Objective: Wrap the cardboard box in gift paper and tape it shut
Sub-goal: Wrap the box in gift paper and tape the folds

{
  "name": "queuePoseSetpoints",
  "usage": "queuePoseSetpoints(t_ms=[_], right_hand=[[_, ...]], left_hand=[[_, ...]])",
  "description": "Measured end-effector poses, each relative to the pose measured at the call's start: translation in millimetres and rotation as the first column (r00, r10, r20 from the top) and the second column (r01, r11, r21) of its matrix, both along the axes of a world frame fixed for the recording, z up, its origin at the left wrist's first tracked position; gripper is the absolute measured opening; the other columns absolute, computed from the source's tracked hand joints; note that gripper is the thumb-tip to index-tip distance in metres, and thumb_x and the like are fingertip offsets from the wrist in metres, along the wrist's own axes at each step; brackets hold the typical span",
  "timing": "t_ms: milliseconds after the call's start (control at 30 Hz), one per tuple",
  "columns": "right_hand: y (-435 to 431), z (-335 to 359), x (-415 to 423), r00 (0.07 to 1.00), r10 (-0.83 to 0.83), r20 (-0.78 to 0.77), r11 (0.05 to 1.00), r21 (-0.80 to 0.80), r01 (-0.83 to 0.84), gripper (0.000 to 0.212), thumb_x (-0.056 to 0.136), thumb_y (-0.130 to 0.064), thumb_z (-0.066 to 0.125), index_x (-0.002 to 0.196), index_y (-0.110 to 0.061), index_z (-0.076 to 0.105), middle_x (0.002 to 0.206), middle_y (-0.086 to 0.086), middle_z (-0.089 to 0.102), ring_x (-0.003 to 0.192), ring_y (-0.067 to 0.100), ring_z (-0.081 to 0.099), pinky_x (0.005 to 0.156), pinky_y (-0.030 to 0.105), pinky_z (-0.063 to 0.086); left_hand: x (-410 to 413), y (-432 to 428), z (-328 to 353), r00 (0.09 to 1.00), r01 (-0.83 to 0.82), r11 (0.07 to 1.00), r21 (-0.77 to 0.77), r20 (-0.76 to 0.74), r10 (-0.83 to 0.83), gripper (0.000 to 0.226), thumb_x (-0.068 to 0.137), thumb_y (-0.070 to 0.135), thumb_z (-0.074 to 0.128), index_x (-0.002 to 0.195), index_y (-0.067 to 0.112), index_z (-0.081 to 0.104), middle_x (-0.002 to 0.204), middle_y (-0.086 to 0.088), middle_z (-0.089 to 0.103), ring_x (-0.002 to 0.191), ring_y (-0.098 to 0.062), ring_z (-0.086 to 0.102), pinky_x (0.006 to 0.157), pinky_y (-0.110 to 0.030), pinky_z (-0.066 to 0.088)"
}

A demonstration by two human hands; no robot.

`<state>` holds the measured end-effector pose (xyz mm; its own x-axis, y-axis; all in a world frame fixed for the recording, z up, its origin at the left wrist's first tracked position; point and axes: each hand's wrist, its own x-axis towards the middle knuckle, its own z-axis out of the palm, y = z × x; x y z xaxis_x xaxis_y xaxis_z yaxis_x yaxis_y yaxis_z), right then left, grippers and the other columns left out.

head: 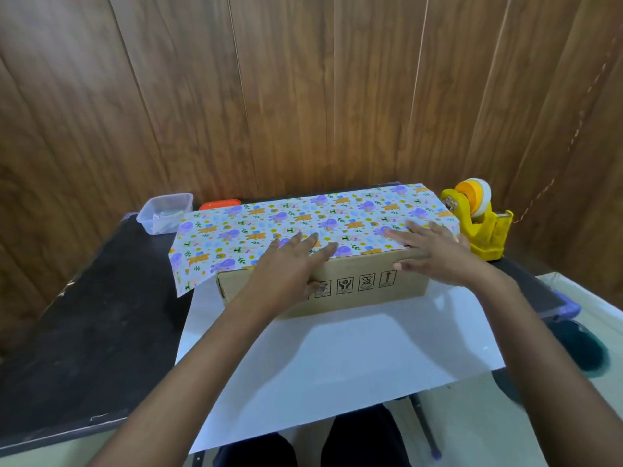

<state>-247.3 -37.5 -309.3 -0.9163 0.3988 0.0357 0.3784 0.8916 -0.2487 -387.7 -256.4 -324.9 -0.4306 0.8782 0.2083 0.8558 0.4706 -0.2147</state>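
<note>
The gift paper (337,214) hides the cardboard box (350,267) top.

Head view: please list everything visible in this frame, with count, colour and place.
cardboard box: one, brown, mid-table on the paper, front face bare
gift paper: one sheet, white underside, printed side with purple and orange figures, under the box and folded over its top
tape dispenser: one, yellow, with an orange-and-white roll, right of the box
plastic container: one, clear, far left of the box
lid-like item: one, orange, behind the paper, mostly hidden
table: one, black, under everything
wall: brown wood panels, behind the table
left grip: one bare hand, flat on the paper atop the box, thumb on the front face
right grip: one bare hand, fingers spread on the paper near the box's right end
</note>
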Motion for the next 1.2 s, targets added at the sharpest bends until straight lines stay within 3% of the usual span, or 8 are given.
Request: queuePoseSetpoints(t_ms=[100, 200, 400, 500, 867, 1033, 1100, 1200], right_hand=[[8.6, -10.4, -4.3, 0.975, 0.036, -0.221, 0.983, -0.169, -0.075, 0.064, 0.081, -0.036, 0.069, 0.134, -0.051, 0.037, 0.156, -0.004, 0.019, 0.145, 0.02, 0.014, 0.111, 0.03, 0.014], [6.7, -17.7, -18.9, 0.957, 0.036, -0.288, 0.974, -0.206, -0.098, 0.062, 0.079, -0.03, 0.072, 0.133, -0.045, 0.044, 0.155, -0.006, 0.024, 0.143, 0.022, 0.015, 0.112, 0.031, 0.016], [-6.2, -11.3, -52.1, 0.988, -0.033, -0.152, 0.999, 0.028, 0.038, 0.06, 0.085, -0.052, 0.058, 0.138, -0.053, 0.03, 0.157, -0.013, 0.016, 0.146, 0.022, 0.001, 0.115, 0.048, 0.003], [-22.7, -9.5, -62.1, 0.995, 0.043, -0.086, 0.986, 0.166, -0.028, 0.057, 0.092, -0.05, 0.048, 0.143, -0.05, 0.022, 0.158, -0.014, 0.011, 0.147, 0.016, -0.004, 0.113, 0.053, -0.002], [-35.0, -12.3, -59.5, 0.971, 0.088, -0.224, 0.988, 0.142, -0.057, 0.051, 0.093, -0.03, 0.053, 0.141, -0.036, 0.038, 0.154, -0.009, 0.028, 0.144, 0.013, 0.019, 0.115, 0.044, 0.004], [-75.6, -43.9, -33.7, 0.86, 0.264, -0.438, 0.962, 0.186, -0.201, 0.052, 0.076, -0.038, 0.054, 0.123, -0.015, 0.059, 0.129, 0.008, 0.052, 0.123, 0.026, 0.04, 0.103, 0.047, 0.031], [-90.5, -53.1, -26.0, 0.868, 0.355, -0.347, 0.934, 0.151, -0.322, 0.054, 0.079, -0.042, 0.062, 0.125, -0.015, 0.055, 0.13, 0.007, 0.049, 0.123, 0.02, 0.035, 0.104, 0.047, 0.034], [-108.0, -58.7, -14.7, 0.903, 0.428, 0.036, 0.901, -0.099, -0.423, 0.079, 0.079, -0.05, 0.066, 0.144, -0.021, 0.033, 0.154, 0.002, 0.021, 0.142, 0.017, 0.016, 0.117, 0.036, 0.017]], left_hand=[[-4.8, -2.2, -1.8, 1.0, -0.002, 1.0, 0.013, -0.007, 0.002, 0.073, 0.091, 0.047, 0.05, 0.149, 0.035, 0.007, 0.158, -0.001, 0.012, 0.145, -0.022, 0.012, 0.115, -0.046, 0.019], [-16.6, -7.4, -2.3, 1.0, -0.017, 1.0, 0.026, -0.016, 0.017, 0.074, 0.091, 0.046, 0.051, 0.149, 0.036, 0.007, 0.158, 0.0, 0.013, 0.145, -0.021, 0.013, 0.115, -0.044, 0.02], [-46.0, -13.0, -0.7, 0.999, -0.054, 0.997, 0.048, -0.005, 0.054, 0.073, 0.09, 0.045, 0.055, 0.149, 0.037, 0.012, 0.156, 0.0, 0.019, 0.144, -0.021, 0.016, 0.113, -0.043, 0.023], [-51.7, -12.2, -2.4, 0.998, -0.056, 0.997, 0.046, -0.012, 0.057, 0.073, 0.09, 0.045, 0.054, 0.149, 0.037, 0.012, 0.156, 0.001, 0.019, 0.144, -0.02, 0.017, 0.113, -0.042, 0.023], [-49.1, -17.6, 2.5, 0.997, -0.054, 0.996, 0.073, 0.066, 0.049, 0.071, 0.09, 0.041, 0.056, 0.148, 0.036, 0.016, 0.157, 0.003, 0.019, 0.145, -0.015, 0.013, 0.114, -0.042, 0.02], [-45.6, -17.1, 5.4, 0.995, -0.068, 0.995, 0.072, 0.074, 0.063, 0.073, 0.089, 0.04, 0.059, 0.148, 0.035, 0.017, 0.156, 0.001, 0.022, 0.144, -0.018, 0.017, 0.113, -0.044, 0.023], [-40.6, -13.1, 6.0, 0.993, -0.104, 0.993, 0.053, 0.061, 0.101, 0.074, 0.089, 0.04, 0.058, 0.149, 0.032, 0.016, 0.156, -0.002, 0.021, 0.144, -0.021, 0.017, 0.112, -0.048, 0.023], [-32.0, -4.3, 0.6, 0.987, -0.163, 0.985, 0.056, 0.018, 0.162, 0.076, 0.088, 0.044, 0.057, 0.149, 0.027, 0.016, 0.155, -0.007, 0.022, 0.143, -0.028, 0.018, 0.111, -0.054, 0.022]])
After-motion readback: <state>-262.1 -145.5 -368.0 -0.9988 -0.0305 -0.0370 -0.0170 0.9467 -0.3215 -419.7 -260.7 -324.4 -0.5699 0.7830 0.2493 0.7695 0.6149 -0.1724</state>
